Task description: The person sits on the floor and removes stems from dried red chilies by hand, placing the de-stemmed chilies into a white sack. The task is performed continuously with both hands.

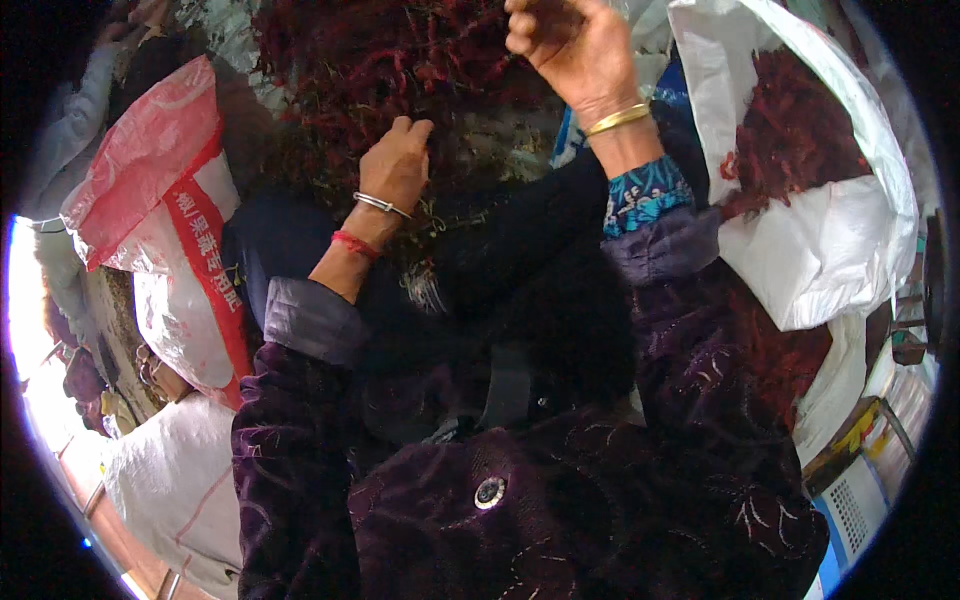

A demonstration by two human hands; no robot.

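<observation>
Before me lies a heap of dark red plant material [360,82], its slender pieces resembling dried chili peppers among thin stems. My left hand [396,161], wearing a silver bangle and a red cord, is at the heap's near edge with its fingers curled. Greenish stems with pale, root-like fibres [424,289] lie over my dark lap below it; whether the hand grips any is unclear. Farther right, my right hand [577,52], with a gold bangle, is raised over the heap's right side. Its fingers are bent, and their tips are partly cut off by the top edge.
At right stands an open white woven sack [810,255] holding similar red material [795,127]. A red and white printed plastic bag [199,247] rises at left, above a pale sack [180,480]. A person's sleeve [71,157] shows at upper left.
</observation>
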